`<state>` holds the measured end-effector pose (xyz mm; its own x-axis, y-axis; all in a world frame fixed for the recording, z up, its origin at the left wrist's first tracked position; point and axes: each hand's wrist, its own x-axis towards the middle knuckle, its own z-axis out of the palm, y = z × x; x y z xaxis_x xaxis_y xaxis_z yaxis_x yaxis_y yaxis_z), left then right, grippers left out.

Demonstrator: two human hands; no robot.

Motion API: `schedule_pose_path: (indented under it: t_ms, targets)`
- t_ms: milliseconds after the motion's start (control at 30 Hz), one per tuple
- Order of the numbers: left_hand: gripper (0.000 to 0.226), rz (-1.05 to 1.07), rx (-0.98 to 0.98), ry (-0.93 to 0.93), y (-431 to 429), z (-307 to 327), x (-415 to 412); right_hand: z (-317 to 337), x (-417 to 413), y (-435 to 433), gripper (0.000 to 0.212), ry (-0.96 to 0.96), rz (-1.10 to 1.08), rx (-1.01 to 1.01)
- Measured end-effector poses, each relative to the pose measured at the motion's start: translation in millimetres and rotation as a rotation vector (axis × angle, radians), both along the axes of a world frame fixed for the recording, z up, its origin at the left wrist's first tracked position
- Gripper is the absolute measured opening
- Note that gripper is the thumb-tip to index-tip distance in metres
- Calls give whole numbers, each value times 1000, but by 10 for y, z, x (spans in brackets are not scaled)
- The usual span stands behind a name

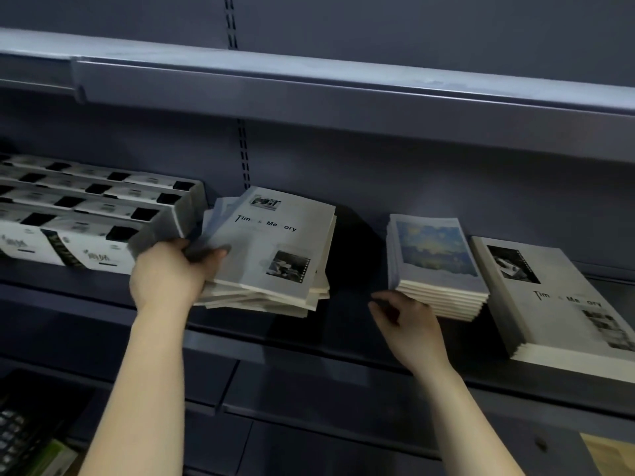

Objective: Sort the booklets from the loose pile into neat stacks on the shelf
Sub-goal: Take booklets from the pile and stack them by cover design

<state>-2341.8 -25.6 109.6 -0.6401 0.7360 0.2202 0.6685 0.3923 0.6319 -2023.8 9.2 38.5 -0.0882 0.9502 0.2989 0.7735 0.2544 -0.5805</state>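
The left hand (pixel 168 273) grips the left edge of the loose pile (pixel 268 255), at the pile's 9 o'clock side, with its thumb (pixel 216 252) lying on top and the other fingers tucked under the top few booklets, which fan out a little. The right hand (pixel 409 324) is half open, its fingers softly bent and holding nothing; it sits at the 7 o'clock corner of the blue picture stack (pixel 434 262), and I cannot tell if it touches it. The loose pile lies crooked in the middle of the shelf (pixel 275 341), with its edges not lined up. There is a dark bare gap on the shelf between the pile and the blue picture stack, at the pile's 3 o'clock. Just beside the blue picture stack, at its 3 o'clock, lies a neat gray stack (pixel 556 304). At the pile's 9 o'clock stand white boxes (pixel 86 214), very near the left hand. The upper shelf (pixel 343 87) hangs over it all at 12 o'clock. Down at 7 o'clock in the picture is a dark thing with keys (pixel 17 434)
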Motion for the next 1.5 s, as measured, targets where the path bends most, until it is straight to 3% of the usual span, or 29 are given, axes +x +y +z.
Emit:
schedule_pose_path:
  t_ms: [133, 200, 300, 467, 600, 733, 900, 1000, 1233, 1333, 1500]
  targets:
    - [51, -95, -96, 47, 82, 103, -48, -4, -77, -7, 24, -2, 1, -1]
    - [45, -141, -21, 74, 102, 126, 3, 4, -89, -14, 23, 5, -1, -5]
    - [25, -206, 174, -74, 108, 110, 83, 15, -74, -33, 22, 14, -2, 4]
    - [25, -278, 452, -390, 85, 75, 195, 24, 24, -52, 15, 72, -17, 25]
    - [23, -319, 565, -539, 47, 10, 494, 65, 62, -79, 10, 250, 23, -50]
    - [22, -367, 646, -705, 34, -86, 899, 189, 62, -119, 26, 429, 56, -160]
    - [21, -423, 687, -880, 24, -242, 1368, 304, 171, -187, 14, 731, 110, -251]
    - [20, -454, 684, -949, 31, -324, 1600, 312, 341, -198, 13, 818, 80, -238]
    - [27, -587, 508, -939, 78, -482, 2051, 267, 835, -204, 22, 893, -79, -219]
    - [33, -664, 385, -834, 111, -571, 2216, 271, 1103, -239, 17, 906, -115, -180]
    - [21, -689, 208, -593, 163, -726, 2531, 271, 1640, -263, 10, 925, -238, -160]
